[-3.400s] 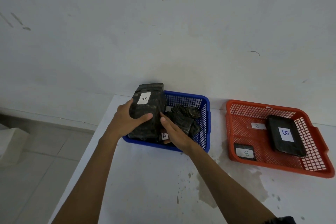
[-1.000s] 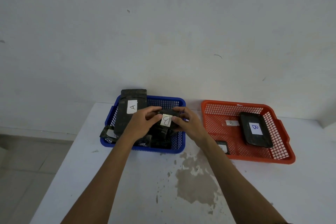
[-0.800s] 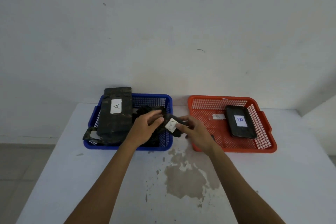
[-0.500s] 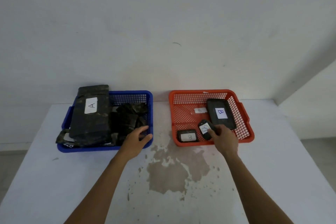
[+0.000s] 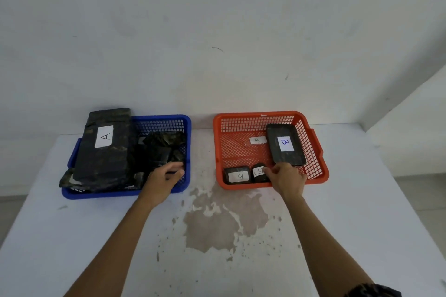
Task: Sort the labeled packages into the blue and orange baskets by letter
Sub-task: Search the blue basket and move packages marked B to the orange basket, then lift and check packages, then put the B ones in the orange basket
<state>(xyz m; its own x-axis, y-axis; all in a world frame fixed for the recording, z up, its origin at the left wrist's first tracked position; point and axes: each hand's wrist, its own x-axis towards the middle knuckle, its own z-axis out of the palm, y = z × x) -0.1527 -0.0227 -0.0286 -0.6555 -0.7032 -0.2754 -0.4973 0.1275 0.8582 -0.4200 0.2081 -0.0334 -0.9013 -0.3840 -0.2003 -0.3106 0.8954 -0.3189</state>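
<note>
The blue basket stands on the left, holding a large dark package labeled A and several smaller dark packages. My left hand lies over the basket's front right corner, fingers loosely on those packages. The orange basket on the right holds a flat black package labeled B, a small B package at the front left and a loose B label. My right hand pinches another small B package, which rests on the orange basket's floor.
Both baskets sit near the back of a white table against a pale wall. A brown worn patch marks the tabletop between my arms. The table's left edge drops to a tiled floor. A second wall meets the table at the right.
Both hands lifted a small B package out of the blue basket. My right hand carried it across and lowered it into the orange basket's front. My left hand stayed at the blue basket.
</note>
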